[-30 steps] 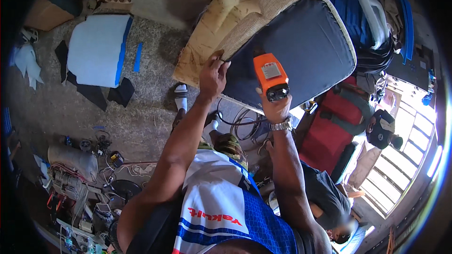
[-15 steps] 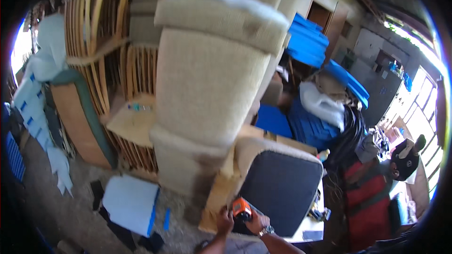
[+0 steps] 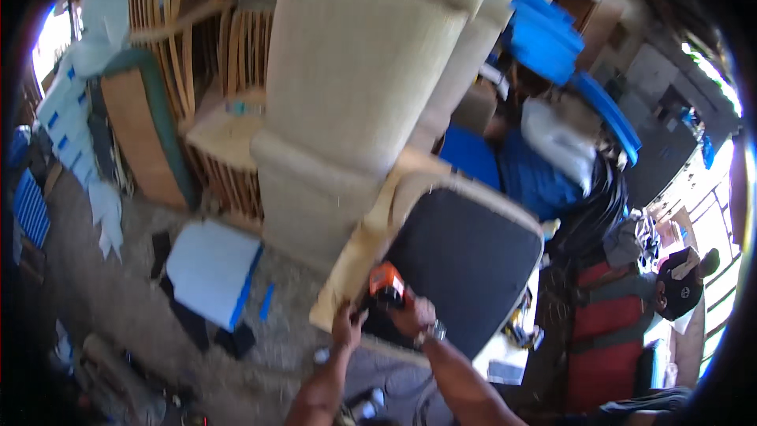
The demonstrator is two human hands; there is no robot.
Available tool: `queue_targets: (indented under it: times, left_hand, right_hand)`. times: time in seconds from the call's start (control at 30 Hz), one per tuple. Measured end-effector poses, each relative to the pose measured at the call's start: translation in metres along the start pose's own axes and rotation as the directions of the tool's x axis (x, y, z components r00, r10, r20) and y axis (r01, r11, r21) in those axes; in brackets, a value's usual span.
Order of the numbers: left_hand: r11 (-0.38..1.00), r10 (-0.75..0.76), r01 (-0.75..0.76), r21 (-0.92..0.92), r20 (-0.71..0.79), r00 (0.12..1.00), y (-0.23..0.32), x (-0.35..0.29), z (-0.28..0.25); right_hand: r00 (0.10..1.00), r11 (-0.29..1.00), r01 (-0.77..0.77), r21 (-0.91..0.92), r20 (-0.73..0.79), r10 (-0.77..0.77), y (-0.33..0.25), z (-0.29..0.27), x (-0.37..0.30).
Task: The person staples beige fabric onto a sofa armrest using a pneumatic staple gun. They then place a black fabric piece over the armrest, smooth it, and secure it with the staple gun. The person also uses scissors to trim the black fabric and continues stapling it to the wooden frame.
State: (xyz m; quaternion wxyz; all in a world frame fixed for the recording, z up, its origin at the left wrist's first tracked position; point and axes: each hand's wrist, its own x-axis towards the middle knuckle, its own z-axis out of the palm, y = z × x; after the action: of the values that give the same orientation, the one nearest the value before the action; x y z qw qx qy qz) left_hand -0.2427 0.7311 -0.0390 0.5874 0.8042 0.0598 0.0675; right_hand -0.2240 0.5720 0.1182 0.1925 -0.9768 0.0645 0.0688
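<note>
A padded seat, its face covered with black cloth and its rim beige, lies tilted on a work table in front of me. My right hand, with a metal watch at the wrist, grips an orange-and-black staple gun. The tool is over the seat's near left part; its tip is hidden. My left hand is at the near left corner, fingers closed at the edge of the black cloth. Exactly how they pinch it is blurred.
A tall beige upholstered piece stands just beyond the table, beside stacked slatted wooden frames. White padding with a blue edge lies on the floor at left. Blue foam is behind. At right, a person in a cap is near red-and-grey cushions.
My view has tipped downward, showing more of my forearms and the floor. Both hands and the staple gun have shifted slightly up and left along the seat's near left side.
</note>
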Motion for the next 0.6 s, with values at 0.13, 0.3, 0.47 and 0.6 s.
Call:
queue_targets:
  times: [0.13,0.3,0.47,0.6]
  left_hand:
    - [0.95,-0.216,0.215,-0.227,0.022,0.976,-0.054,0.002,0.01]
    - [0.994,0.102,-0.106,-0.021,-0.123,0.987,-0.037,0.004,0.001]
    - [0.999,0.004,-0.004,-0.033,0.006,1.0,-0.038,0.018,0.009]
    - [0.974,-0.052,0.065,-0.218,0.067,0.996,-0.059,0.025,0.005]
  right_hand:
    - [0.995,0.995,0.086,0.06,-0.065,-0.082,0.008,0.023,0.02]
    - [0.999,0.986,0.037,0.162,-0.022,-0.033,-0.01,-0.015,-0.001]
    - [0.973,0.899,-0.196,0.392,-0.036,0.228,0.037,0.009,-0.017]
    - [0.975,0.903,-0.089,0.421,-0.148,0.165,0.043,0.025,-0.033]
